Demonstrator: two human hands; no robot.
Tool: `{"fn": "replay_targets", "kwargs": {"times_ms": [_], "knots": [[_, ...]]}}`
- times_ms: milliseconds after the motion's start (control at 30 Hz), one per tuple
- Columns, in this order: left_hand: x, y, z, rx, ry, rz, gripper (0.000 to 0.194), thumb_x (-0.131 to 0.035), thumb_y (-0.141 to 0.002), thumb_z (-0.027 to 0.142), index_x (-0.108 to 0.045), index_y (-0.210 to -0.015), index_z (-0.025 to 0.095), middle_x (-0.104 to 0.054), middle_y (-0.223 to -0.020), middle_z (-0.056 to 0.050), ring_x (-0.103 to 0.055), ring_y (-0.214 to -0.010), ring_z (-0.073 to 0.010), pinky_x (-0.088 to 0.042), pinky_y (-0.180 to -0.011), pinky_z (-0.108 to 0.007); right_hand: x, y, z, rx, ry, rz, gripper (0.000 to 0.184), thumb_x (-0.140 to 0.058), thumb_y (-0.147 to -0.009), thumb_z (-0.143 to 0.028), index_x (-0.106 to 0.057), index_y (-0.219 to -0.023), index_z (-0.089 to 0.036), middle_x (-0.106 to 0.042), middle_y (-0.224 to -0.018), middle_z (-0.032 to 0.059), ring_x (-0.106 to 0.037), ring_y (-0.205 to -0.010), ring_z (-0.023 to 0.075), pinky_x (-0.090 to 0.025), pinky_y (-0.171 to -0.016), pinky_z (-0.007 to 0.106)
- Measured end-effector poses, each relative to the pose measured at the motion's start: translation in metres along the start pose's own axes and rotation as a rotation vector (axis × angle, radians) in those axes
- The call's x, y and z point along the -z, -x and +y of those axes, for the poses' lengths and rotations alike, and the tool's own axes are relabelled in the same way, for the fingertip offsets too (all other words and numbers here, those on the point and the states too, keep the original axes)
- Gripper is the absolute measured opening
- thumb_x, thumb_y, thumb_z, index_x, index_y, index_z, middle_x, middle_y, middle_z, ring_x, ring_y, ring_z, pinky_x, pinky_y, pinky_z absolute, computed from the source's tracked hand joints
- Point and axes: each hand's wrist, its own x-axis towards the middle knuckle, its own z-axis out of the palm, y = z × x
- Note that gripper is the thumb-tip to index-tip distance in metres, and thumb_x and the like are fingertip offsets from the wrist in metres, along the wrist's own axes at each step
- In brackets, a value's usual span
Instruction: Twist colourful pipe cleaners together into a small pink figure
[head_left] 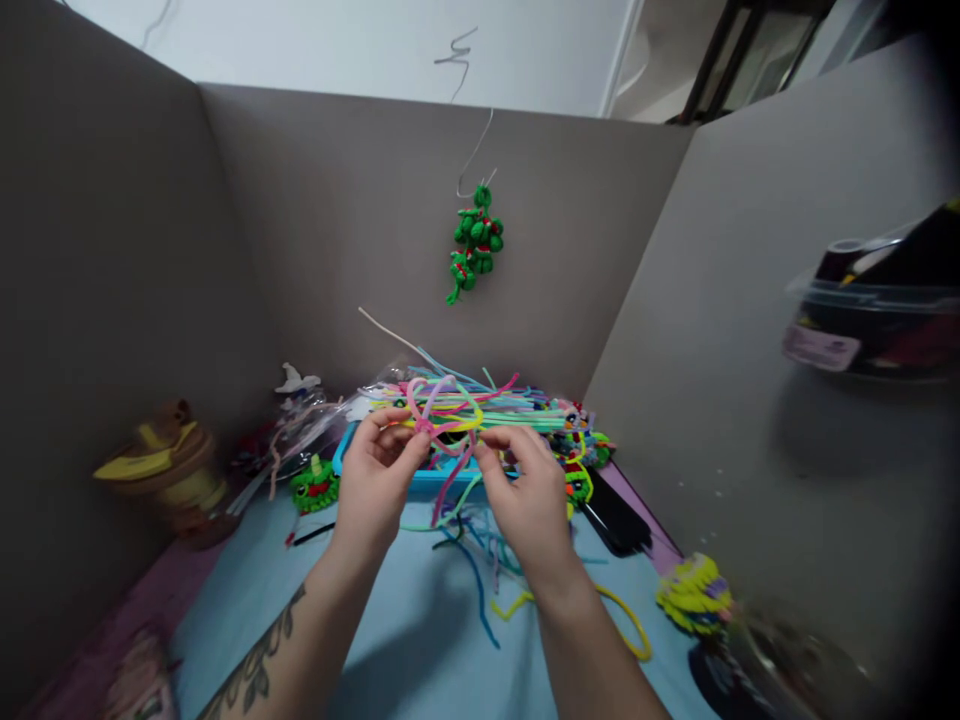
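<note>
1 looped piece sits mid-frame: loops seemingly formed, its pink tail loose, apparently unfinished. Left hand's grip pinches its knot; right hand's, its strands.

A light blue surface fills the lower middle. On it lie a blue tray at centre, a green figure left, a black slab right, and loose fuzzy stems below.
</note>
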Motion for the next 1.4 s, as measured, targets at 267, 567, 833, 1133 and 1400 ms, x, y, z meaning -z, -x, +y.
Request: {"fn": "replay_targets", "kwargs": {"times_ms": [267,567,833,1133,1400], "knots": [[-0.006,0.009,0.005,0.229,0.192,-0.095,0.035,-0.081,-0.065,0.024,-0.057,-0.09,0.016,-0.067,-0.074,0.001,-0.063,-0.066,-0.0094,-0.051,-0.065,-0.021,-0.014,0.009,0.009,0.188,-0.038,0.225,0.016,-0.057,-0.086,-0.011,-0.063,-0.096,-0.022,-0.068,-0.088,0.0031,-0.062,-0.083,0.0172,-0.049,-0.077,0.031],[-0.004,0.009,0.012,0.346,0.294,-0.097,0.042,-0.084,-0.06,0.022,-0.056,-0.09,0.015,-0.068,-0.071,0.0,-0.061,-0.059,-0.0077,-0.049,-0.056,-0.017,-0.012,0.013,0.022,0.43,0.009,0.088,0.04,-0.049,-0.085,-0.003,-0.065,-0.113,-0.025,-0.057,-0.074,0.0026,-0.053,-0.07,0.0164,-0.045,-0.065,0.031],[-0.004,0.008,0.019,0.375,0.233,-0.101,0.045,-0.086,-0.056,0.026,-0.056,-0.088,0.015,-0.065,-0.061,0.002,-0.056,-0.051,-0.006,-0.042,-0.049,-0.014,-0.01,0.006,0.023,0.469,0.033,-0.135,0.038,-0.044,-0.087,-0.007,-0.068,-0.113,-0.02,-0.044,-0.068,0.0017,-0.044,-0.066,0.0162,-0.037,-0.06,0.03],[-0.001,0.005,0.014,0.318,0.18,-0.112,0.038,-0.086,-0.055,0.028,-0.06,-0.08,0.014,-0.065,-0.063,0.002,-0.057,-0.056,-0.0067,-0.046,-0.056,-0.016,-0.01,0.004,0.023,0.382,-0.051,-0.183,0.04,-0.042,-0.087,-0.007,-0.068,-0.115,-0.022,-0.042,-0.068,0.0001,-0.043,-0.064,0.0146,-0.037,-0.058,0.027],[0.0,0.001,0.001,0.119,0.079,-0.004,0.042,-0.084,-0.058,0.025,-0.054,-0.086,0.017,-0.067,-0.063,0.004,-0.059,-0.058,-0.0083,-0.047,-0.06,-0.018,-0.011,0.002,0.01,0.179,-0.283,-0.331,0.046,-0.043,-0.084,-0.004,-0.067,-0.115,-0.027,-0.055,-0.074,0.0007,-0.052,-0.07,0.0134,-0.046,-0.066,0.024]]}}
